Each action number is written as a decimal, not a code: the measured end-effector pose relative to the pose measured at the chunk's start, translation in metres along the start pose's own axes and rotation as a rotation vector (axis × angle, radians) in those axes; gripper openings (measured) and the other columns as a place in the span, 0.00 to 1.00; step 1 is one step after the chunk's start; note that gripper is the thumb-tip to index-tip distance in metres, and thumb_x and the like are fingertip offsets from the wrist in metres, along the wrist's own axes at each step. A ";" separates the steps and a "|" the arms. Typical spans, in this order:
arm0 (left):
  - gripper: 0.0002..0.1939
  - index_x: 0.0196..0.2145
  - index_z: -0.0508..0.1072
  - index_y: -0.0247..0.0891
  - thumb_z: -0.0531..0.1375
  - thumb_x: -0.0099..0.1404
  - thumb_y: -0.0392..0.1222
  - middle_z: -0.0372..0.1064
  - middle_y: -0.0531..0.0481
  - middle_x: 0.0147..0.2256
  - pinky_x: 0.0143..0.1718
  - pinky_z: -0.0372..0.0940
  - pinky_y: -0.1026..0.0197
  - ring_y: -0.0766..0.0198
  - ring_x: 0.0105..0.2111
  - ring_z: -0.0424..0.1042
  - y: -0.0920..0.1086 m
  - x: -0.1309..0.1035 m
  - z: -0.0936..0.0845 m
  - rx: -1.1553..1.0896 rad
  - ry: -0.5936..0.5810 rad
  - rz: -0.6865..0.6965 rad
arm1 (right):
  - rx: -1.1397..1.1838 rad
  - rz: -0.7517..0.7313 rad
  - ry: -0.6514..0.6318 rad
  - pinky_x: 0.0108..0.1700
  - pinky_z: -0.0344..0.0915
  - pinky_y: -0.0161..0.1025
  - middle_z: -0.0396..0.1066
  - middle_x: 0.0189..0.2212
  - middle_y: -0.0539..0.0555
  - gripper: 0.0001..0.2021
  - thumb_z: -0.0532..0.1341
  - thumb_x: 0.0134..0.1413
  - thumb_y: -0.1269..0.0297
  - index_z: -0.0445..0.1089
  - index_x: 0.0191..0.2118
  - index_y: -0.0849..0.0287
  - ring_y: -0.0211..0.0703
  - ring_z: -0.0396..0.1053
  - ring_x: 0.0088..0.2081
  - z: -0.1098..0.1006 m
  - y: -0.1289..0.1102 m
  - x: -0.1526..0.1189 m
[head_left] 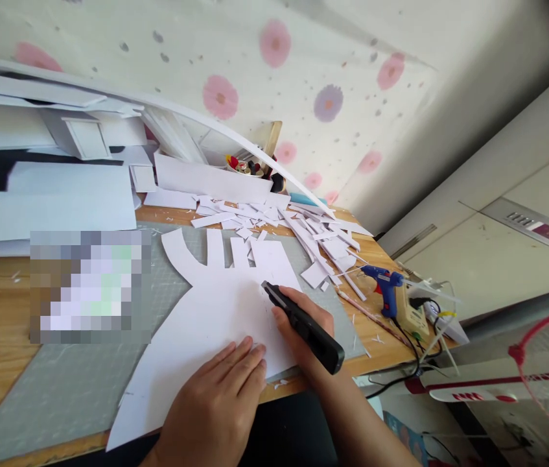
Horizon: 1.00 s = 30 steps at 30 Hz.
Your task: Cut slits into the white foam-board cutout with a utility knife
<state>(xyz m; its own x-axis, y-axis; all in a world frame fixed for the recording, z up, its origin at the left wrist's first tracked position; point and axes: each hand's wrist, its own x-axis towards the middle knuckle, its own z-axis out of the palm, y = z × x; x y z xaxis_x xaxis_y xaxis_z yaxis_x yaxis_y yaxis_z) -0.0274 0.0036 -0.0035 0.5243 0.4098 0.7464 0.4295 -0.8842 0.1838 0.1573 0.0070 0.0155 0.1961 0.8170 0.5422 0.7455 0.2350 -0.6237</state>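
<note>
Pressing flat, the left hand (218, 405) pins white foam board (216, 318) while the right hand (303, 324) grips a black utility knife (303, 324), tip toward eleven o'clock; keep fingers clear.

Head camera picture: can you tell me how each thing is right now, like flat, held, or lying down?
White sheet: flat on the mat, slots cut in its top edge.
Black knife: gripped, tip on the sheet.
Right hand: closed around the knife.
Left hand: open, pressing the sheet.
Cutting mat: flat on the desk.
Blue glue gun: resting, unheld.
Paper scraps: loose, heaped.
</note>
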 end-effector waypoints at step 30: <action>0.20 0.37 0.78 0.38 0.47 0.66 0.28 0.78 0.47 0.43 0.47 0.73 0.56 0.57 0.45 0.76 -0.001 -0.002 0.002 0.004 -0.006 -0.001 | -0.013 -0.061 -0.019 0.40 0.76 0.37 0.79 0.40 0.56 0.13 0.62 0.56 0.65 0.73 0.47 0.58 0.46 0.79 0.39 0.004 0.001 0.000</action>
<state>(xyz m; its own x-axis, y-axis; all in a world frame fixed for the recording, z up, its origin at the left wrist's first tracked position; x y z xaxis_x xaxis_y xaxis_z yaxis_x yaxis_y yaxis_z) -0.0274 0.0041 -0.0065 0.5282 0.4122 0.7423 0.4333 -0.8827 0.1818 0.1560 0.0090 0.0126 0.1384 0.8112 0.5682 0.7638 0.2778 -0.5826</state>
